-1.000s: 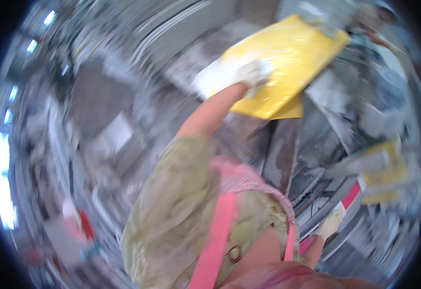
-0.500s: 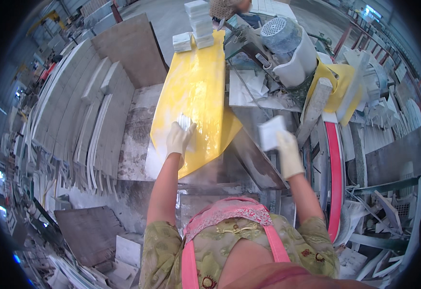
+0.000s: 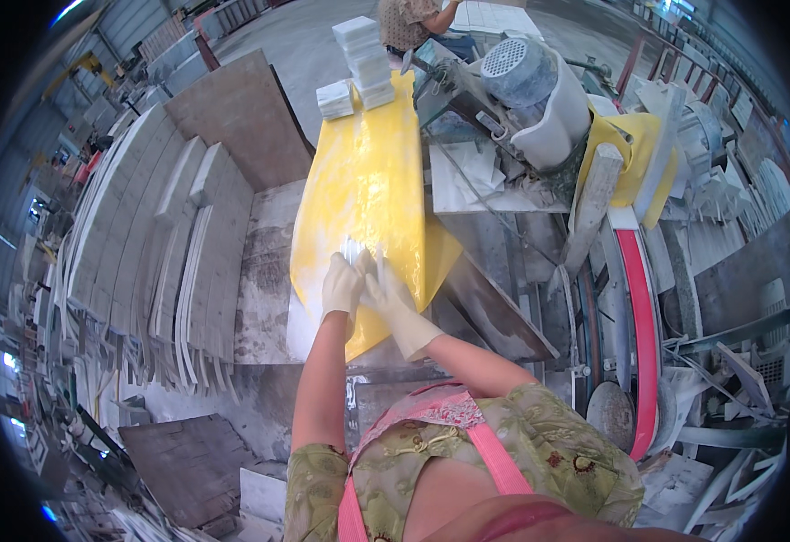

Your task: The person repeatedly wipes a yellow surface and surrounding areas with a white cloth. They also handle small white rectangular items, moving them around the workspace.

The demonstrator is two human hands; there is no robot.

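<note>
Both my hands wear pale cream gloves and meet over a wet yellow sheet (image 3: 359, 181) on the bench. A small white tile (image 3: 352, 247), seen mostly edge-on, is at their fingertips. My left hand (image 3: 342, 285) has its fingers closed around the tile's near left side. Beside it, my right hand (image 3: 390, 296) reaches in from the right with its fingers at the tile's right side; the glove partly hides its grip. Whether more than one tile is there, I cannot tell.
White blocks (image 3: 365, 63) stand stacked at the sheet's far end. Long grey slabs (image 3: 128, 199) lean on the left. A dusty motor (image 3: 517, 77) and a red belt (image 3: 637, 334) are on the right. Beyond the bench sits another person (image 3: 409, 23).
My right hand has swung left from beside the bench, where it held a white tile, to join my left hand over the yellow sheet. The left hand stays at the sheet's near part.
</note>
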